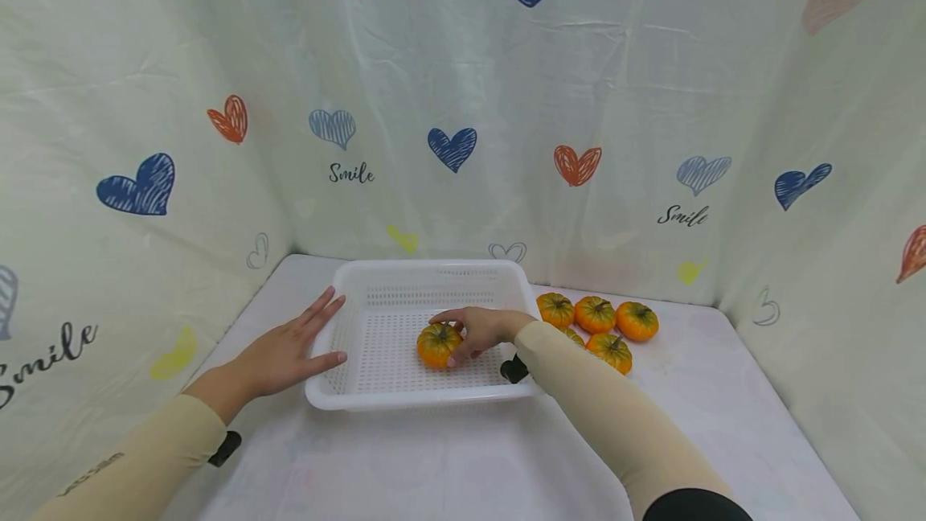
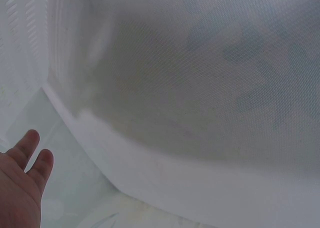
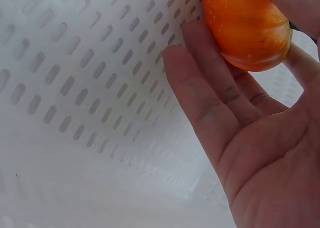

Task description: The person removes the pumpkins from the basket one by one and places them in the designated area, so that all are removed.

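In the head view a small orange pumpkin with green streaks is inside a white perforated plastic basket. My right hand reaches over the basket's right side and grips this pumpkin between thumb and fingers. The right wrist view shows the pumpkin against the fingers, close to the basket's slotted floor. My left hand has its fingers spread at the basket's left rim and holds nothing. In the left wrist view part of the left hand appears at the lower left, beside the basket's slotted wall.
Several more small pumpkins sit on the white-covered table to the right of the basket, some partly behind my right forearm. A pale curtain printed with hearts and "Smile" surrounds the table at the back and sides.
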Demonstrator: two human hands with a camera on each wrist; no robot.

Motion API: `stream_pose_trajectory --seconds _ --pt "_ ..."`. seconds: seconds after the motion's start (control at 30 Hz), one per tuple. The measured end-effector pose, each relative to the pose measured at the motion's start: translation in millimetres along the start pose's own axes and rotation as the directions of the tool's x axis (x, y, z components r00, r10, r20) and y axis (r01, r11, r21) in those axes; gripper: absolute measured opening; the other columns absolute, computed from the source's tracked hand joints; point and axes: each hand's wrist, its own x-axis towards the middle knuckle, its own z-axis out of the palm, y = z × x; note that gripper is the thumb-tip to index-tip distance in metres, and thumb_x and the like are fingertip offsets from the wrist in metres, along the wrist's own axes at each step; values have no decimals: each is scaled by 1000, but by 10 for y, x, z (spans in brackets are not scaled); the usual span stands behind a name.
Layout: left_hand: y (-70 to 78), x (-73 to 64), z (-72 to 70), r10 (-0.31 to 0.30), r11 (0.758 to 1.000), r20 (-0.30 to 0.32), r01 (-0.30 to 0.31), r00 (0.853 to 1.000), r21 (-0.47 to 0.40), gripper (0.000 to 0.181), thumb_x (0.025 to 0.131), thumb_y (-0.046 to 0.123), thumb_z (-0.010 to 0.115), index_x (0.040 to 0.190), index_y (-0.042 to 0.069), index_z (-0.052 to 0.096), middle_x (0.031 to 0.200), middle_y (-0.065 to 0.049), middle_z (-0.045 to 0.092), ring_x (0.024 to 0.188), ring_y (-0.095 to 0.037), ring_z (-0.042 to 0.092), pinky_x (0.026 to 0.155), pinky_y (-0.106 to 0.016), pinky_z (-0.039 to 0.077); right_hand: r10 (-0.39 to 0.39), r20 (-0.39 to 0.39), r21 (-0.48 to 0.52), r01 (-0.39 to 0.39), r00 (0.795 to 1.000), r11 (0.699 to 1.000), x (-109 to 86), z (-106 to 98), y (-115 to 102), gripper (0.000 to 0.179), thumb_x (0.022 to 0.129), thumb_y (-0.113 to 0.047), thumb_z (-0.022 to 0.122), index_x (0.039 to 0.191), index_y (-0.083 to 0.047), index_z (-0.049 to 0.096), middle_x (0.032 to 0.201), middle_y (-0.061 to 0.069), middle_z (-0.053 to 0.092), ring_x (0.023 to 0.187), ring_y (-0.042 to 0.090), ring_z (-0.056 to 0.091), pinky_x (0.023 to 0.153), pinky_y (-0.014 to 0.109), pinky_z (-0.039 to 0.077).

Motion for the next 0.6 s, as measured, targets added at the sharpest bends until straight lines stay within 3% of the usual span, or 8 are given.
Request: stream_pose_trajectory --seconds 0.6 --pt "6 -7 -5 2 1000 3 -2 1000 8 89 93 60 57 160 12 21 167 -10 8 135 -47 41 100 -64 41 -41 -41 0 41 998 999 -56 -56 -35 75 81 -23 85 146 -31 49 125 6 53 107 21 56 78 30 57"
